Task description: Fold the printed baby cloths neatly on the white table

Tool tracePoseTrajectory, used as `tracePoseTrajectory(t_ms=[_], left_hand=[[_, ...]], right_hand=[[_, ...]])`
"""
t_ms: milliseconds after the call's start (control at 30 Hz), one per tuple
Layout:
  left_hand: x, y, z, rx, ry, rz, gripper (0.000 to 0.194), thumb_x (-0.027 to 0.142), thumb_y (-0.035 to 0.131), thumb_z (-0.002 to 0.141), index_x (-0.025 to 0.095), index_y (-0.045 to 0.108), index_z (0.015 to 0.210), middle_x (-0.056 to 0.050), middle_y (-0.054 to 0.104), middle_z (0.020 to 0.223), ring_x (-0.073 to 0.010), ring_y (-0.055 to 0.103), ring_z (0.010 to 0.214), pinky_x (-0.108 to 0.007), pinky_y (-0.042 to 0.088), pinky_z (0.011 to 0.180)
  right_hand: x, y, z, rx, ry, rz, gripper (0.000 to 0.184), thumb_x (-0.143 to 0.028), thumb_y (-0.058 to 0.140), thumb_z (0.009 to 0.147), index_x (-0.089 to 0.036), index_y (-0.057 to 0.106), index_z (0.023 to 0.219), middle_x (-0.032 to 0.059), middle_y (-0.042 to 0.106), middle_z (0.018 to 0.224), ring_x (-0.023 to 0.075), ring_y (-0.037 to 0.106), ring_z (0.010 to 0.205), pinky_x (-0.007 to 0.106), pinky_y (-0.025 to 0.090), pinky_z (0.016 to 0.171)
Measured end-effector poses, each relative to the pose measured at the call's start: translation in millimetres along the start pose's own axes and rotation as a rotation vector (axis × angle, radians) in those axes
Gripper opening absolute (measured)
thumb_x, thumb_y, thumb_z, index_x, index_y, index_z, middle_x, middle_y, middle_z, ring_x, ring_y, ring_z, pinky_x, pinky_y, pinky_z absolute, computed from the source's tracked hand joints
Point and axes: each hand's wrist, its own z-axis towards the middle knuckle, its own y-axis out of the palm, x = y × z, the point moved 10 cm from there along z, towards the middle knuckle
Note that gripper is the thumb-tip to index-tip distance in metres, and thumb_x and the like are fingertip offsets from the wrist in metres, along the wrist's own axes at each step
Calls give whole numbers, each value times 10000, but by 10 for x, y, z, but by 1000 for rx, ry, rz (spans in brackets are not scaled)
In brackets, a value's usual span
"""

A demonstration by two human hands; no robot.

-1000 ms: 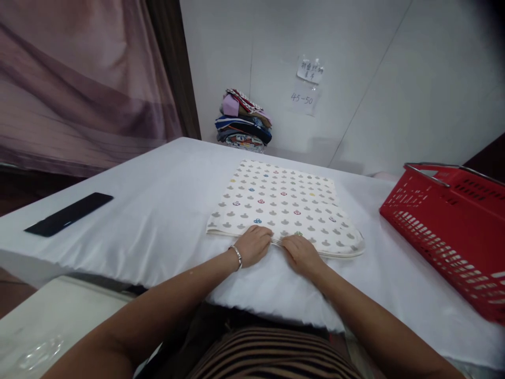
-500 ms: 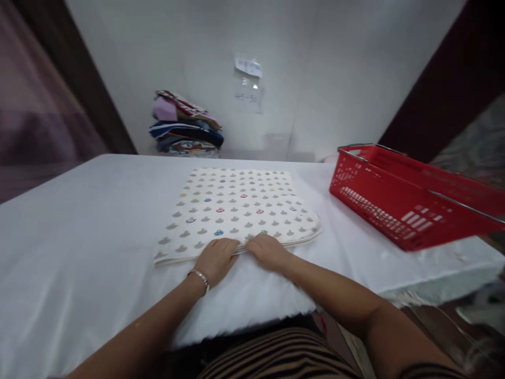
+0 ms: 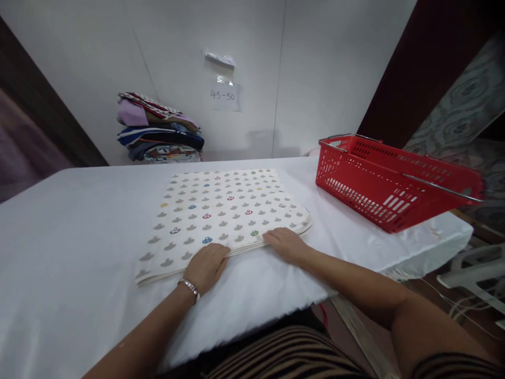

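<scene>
A folded cream cloth [image 3: 221,210] printed with small grey and coloured shapes lies flat on the white-covered table [image 3: 71,221]. My left hand [image 3: 205,266], with a silver bracelet at the wrist, rests palm down on the cloth's near edge, fingers together and flat. To its right, my right hand [image 3: 286,243] lies on the same near edge, fingers stretched along the layered hem. Neither hand lifts the cloth.
A red plastic basket [image 3: 379,181] with metal handles stands on the table at the right. A stack of folded clothes [image 3: 158,131] sits at the back against the white wall, below a paper note [image 3: 224,96]. The table's right edge drops off beyond the basket.
My view has swung to the right, so the basket and the clothes stack sit further left in frame. My hands have slid apart along the cloth's near edge.
</scene>
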Motion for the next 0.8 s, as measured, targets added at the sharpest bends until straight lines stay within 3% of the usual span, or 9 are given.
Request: tracePoseTrajectory(t_ms=[200,367,600,800], left_hand=[[46,-4,-4,38,49,27,260,210,368,858,154,561,1024,-71,609,936,-192,528,878,-343,435,782],[128,-47,6,13,76,87,241,175,378,859,151,577,993,-68,605,904,-191,525,837,-334,425,751],[214,50,3,-81,-4,126,129,150,462,827,188,581,861,-25,592,861,-174,505,825,-309,392,728],[169,34,-113,-39,-28,178,206,157,418,848,189,517,1026,-31,560,973,-165,470,904,-301,360,746]], right_hand=[[293,-114,-357,64,82,-72,297,-76,377,860,-116,498,1129,136,524,1100,229,463,953,359,374,818],[400,-147,-433,54,155,-101,283,-58,394,828,-109,541,1064,132,545,1036,240,477,917,370,404,806],[420,-65,-600,56,70,-55,365,-116,326,867,-160,505,1183,116,563,1069,232,519,945,382,441,807],[676,98,-871,128,-51,-106,402,-196,340,841,-138,520,1196,128,554,1132,275,536,984,407,444,816]])
